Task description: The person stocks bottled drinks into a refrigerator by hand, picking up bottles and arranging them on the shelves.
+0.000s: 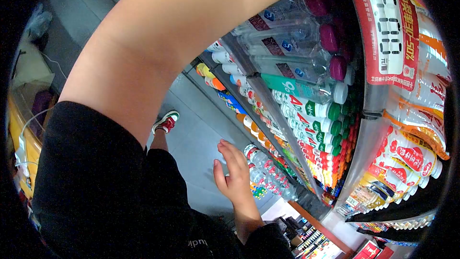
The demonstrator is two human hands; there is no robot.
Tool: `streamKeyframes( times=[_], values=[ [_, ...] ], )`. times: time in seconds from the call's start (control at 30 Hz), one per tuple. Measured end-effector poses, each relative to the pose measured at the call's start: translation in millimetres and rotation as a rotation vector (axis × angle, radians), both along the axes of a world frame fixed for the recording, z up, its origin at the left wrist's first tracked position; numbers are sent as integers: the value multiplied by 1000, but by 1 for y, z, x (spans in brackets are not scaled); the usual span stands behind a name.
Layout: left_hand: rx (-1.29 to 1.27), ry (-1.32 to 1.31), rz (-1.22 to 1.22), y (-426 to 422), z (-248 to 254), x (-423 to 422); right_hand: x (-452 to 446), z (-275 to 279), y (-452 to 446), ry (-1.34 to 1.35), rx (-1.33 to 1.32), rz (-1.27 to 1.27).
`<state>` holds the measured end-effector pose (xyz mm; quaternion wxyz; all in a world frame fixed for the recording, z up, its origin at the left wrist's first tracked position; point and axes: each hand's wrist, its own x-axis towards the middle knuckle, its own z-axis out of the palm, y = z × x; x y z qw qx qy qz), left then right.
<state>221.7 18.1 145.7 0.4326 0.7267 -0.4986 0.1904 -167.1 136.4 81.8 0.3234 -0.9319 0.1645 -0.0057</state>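
The view is turned on its side, with bottle caps pointing to the right. My left forearm (191,14) reaches across the top towards a shelf of clear bottles with purple caps (330,38); its hand lies beyond the frame. My right hand (235,172) hangs free in front of the lower shelves, fingers apart and slightly bent, holding nothing. Beside the purple-capped bottles stands a clear bottle with a teal label (290,86). White bottles with green caps (306,115) follow along that same shelf.
A red and white price tag (385,29) fronts the shelf above, which bears orange-labelled bottles (417,110) and red-and-white bottles (407,151). Large clear bottles (268,168) stand low down. A shoe (166,121) rests on the grey floor (191,163). A yellow-edged counter (24,139) is opposite.
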Motion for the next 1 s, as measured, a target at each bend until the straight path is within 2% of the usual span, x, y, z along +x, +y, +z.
streamKeyframes(
  times=[1.0],
  values=[
    [-16, 32, -50, -6, 0, 8, -2, -5, 2, 15, 11, 7]
  ],
)
